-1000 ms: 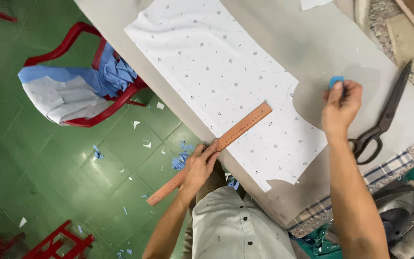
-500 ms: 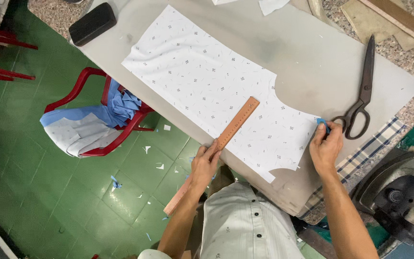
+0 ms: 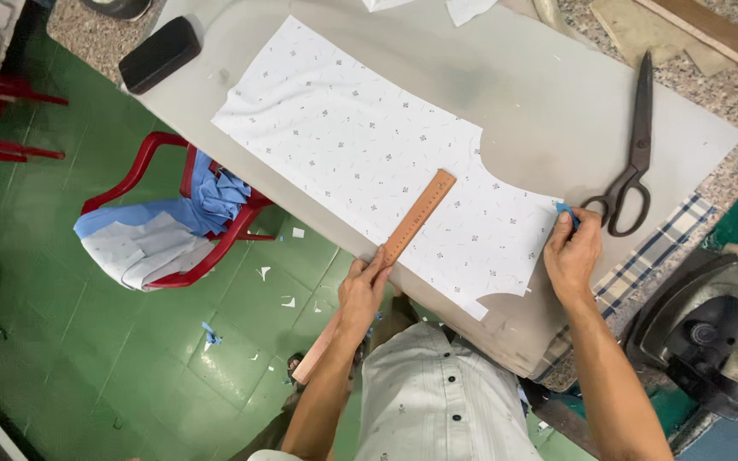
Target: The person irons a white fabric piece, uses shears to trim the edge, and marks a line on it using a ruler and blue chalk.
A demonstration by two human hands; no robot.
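A: Where are the hands right now?

B: The left hand presses down on the wooden ruler, fingers together and flat over its near stretch where it crosses the counter edge. The ruler lies slanted on the cut fabric piece, its far end near the curved neckline notch and its near end sticking out past the counter toward the floor.

A: And the right hand?

B: The right hand sits at the right edge of the fabric, fingers pinched shut on a small blue piece of chalk, its tip touching or just above the cloth edge; I cannot tell which.

A: How far along does the work look?

B: The white patterned fabric is already cut to shape, with a curved notch on its far right side and another at the near right corner. It lies flat and smooth. I see no chalk line along the ruler, so by my judgement the marking is hardly begun, though faint marks would be too small to make out.

A: Anything else about?

B: Large black scissors lie just right of the chalk hand, untouched. A black block rests at the far left corner. A red chair with blue and white cloth stands on the green floor to the left.
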